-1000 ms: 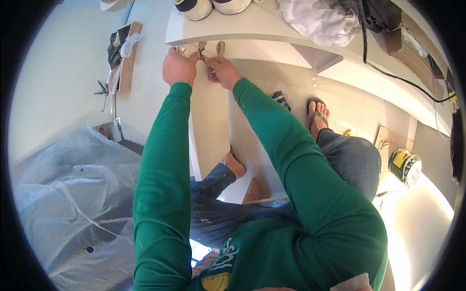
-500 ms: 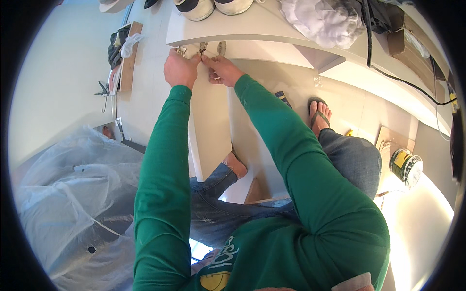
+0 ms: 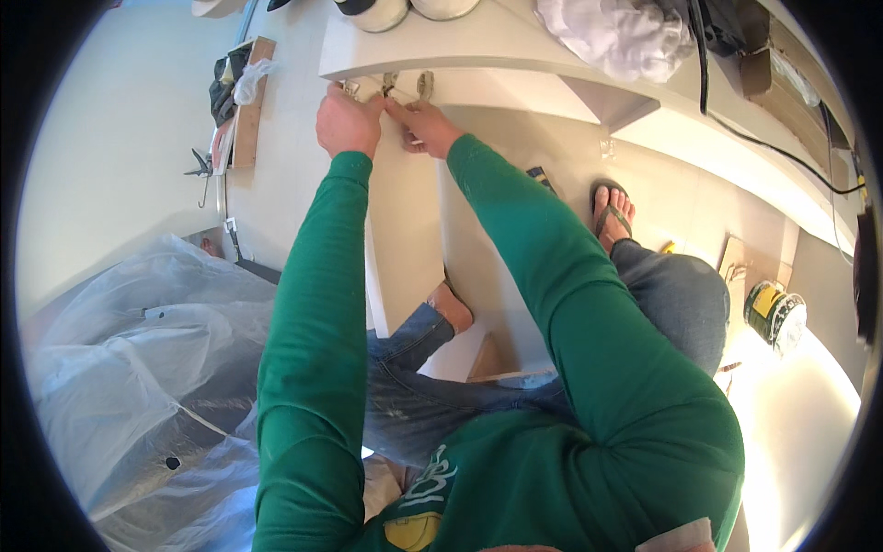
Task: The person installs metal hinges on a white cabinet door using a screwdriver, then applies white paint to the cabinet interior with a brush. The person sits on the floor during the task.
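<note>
Three small metal fittings sit in a row just under the front edge of a white shelf unit point(image 3: 515, 41): a left fitting point(image 3: 350, 88), a middle fitting point(image 3: 390, 81) and a right fitting point(image 3: 425, 85). Two bare hands meet at the middle one. The left hand point(image 3: 349, 121) has its thumb and fingertips drawn close together there, and the right hand point(image 3: 425, 127) has thumb and forefinger nearly meeting its partner; whether either grip has hold of anything cannot be told. One white panel point(image 3: 405, 248) extends below the hands. On the unit stand two shoes point(image 3: 379, 17), cut off by the upper edge, with one white cloth bundle point(image 3: 616, 41) to their right. Of containers, one open box point(image 3: 757, 74) at upper right has clear plastic in it; one wooden box point(image 3: 246, 129) at left has a dark bundle point(image 3: 223, 97) and a clear bag at it, though whether inside is unclear; one tub point(image 3: 775, 311) with a yellow label is at right, its contents hidden. One caulking gun point(image 3: 200, 166) and one large plastic sheet point(image 3: 147, 350) are farther left.
</note>
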